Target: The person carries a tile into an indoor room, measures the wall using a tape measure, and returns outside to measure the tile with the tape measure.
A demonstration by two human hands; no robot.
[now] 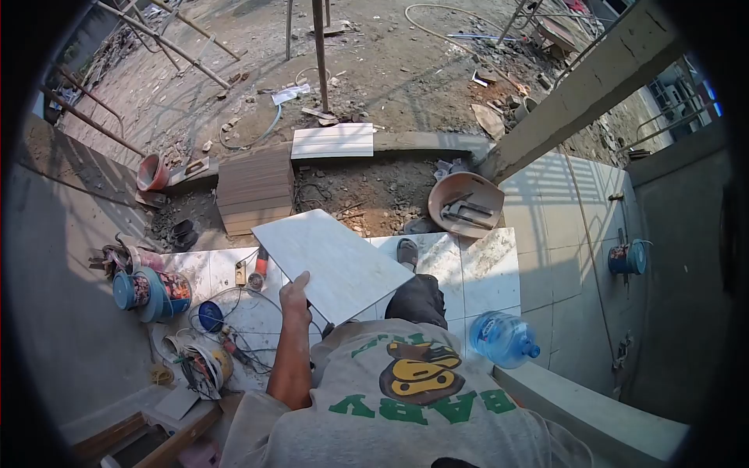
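Note:
A large white tile (335,265) is held tilted in front of my body, over the tiled floor. My left hand (295,295) grips its left edge, with the thumb on top and the fingers hidden underneath. My right hand does not show; the tile and my shirt cover that side. Beneath the tile's left corner, a red power tool (260,264) lies on the floor. My shod foot (407,251) stands near the tile's right side.
A stack of brown tiles (256,187) and white tiles (334,141) lie ahead. A basin with tools (466,204) is front right, a water bottle (503,339) right. Buckets (164,294) and cables (253,331) are left. A slanted post (585,86) rises at right.

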